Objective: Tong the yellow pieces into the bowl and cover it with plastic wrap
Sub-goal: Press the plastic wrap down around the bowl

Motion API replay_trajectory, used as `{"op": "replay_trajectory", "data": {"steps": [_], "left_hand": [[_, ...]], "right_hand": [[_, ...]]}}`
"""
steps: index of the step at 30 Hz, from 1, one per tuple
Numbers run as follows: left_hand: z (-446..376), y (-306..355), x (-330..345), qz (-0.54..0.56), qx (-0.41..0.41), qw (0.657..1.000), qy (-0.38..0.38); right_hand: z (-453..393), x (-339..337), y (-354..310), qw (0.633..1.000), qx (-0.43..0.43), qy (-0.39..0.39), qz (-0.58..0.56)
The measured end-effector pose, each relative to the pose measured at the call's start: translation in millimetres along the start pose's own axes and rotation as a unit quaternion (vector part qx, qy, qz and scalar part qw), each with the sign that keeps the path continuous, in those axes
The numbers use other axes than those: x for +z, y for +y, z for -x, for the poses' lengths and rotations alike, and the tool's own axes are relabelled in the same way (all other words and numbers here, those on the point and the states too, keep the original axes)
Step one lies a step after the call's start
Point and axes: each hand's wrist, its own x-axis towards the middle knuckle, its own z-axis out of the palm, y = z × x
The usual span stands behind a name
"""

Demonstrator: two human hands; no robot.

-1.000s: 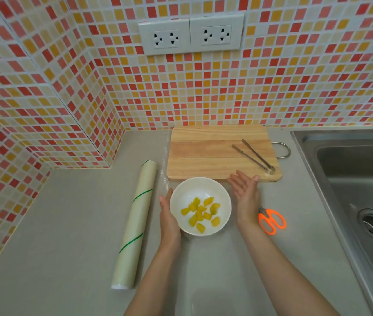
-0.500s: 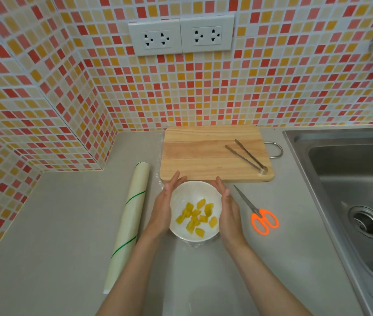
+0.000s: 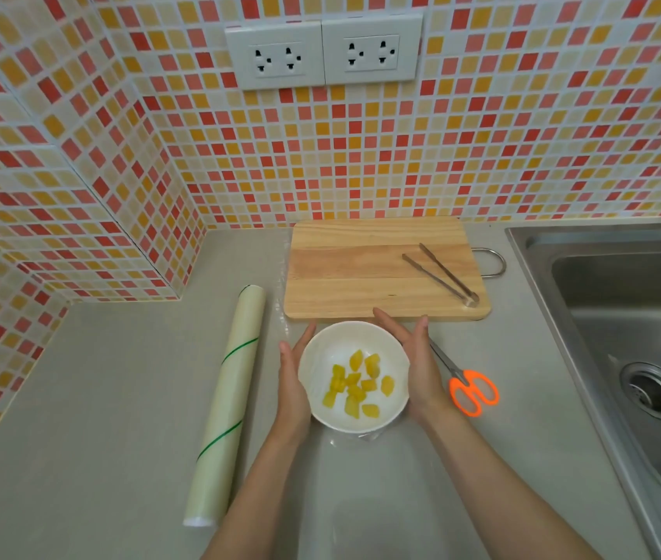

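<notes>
A white bowl (image 3: 322,337) stands on the grey counter just in front of the cutting board, with several yellow pieces (image 3: 355,383) in it. Clear plastic wrap (image 3: 365,436) shows crumpled under the bowl's near edge; whether it spans the top I cannot tell. My left hand (image 3: 292,381) lies flat against the bowl's left side, fingers straight. My right hand (image 3: 417,365) lies flat against its right side, fingertips reaching the board's front edge. Neither hand curls around anything.
A wooden cutting board (image 3: 361,268) carries metal tongs (image 3: 442,274) at its right end. The plastic wrap roll (image 3: 227,398) lies left of the bowl. Orange-handled scissors (image 3: 470,390) lie to the right. A steel sink (image 3: 623,317) fills the right edge.
Both hands closed in from beside the bowl onto its sides. Since then they have shifted a little along the sides, and the right fingertips now reach the board.
</notes>
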Motion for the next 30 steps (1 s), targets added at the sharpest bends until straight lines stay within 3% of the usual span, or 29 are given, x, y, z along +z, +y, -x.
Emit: {"op": "replay_trajectory", "data": {"steps": [4, 8, 11, 16, 20, 25, 30], "left_hand": [[6.7, -10.5, 6.5, 0.020, 0.032, 0.996, 0.078], [16.1, -15.7, 15.0, 0.019, 0.047, 0.990, 0.132], [25.3, -24.2, 13.0, 0.018, 0.044, 0.991, 0.126], [19.5, -18.0, 1.8, 0.020, 0.078, 0.993, 0.083], [-9.0, 14.1, -4.1, 0.013, 0.084, 0.996, 0.011], [-16.3, 5.9, -1.3, 0.071, -0.033, 0.995, -0.054], [-13.8, -8.4, 7.8, 0.037, -0.044, 0.998, -0.026]], "right_hand": [[-5.4, -3.8, -16.5, 0.992, 0.042, -0.074, 0.090], [-6.8, -5.6, -27.8, 0.988, -0.029, -0.007, 0.149], [7.7, -18.5, -24.3, 0.978, -0.098, 0.032, 0.183], [23.4, -33.8, -1.8, 0.966, -0.075, -0.008, 0.248], [25.6, -24.5, 4.4, 0.976, -0.082, -0.012, 0.203], [21.6, -15.3, 21.4, 0.990, -0.061, 0.040, 0.119], [10.9, -12.3, 21.7, 0.992, -0.052, 0.119, -0.002]]}}
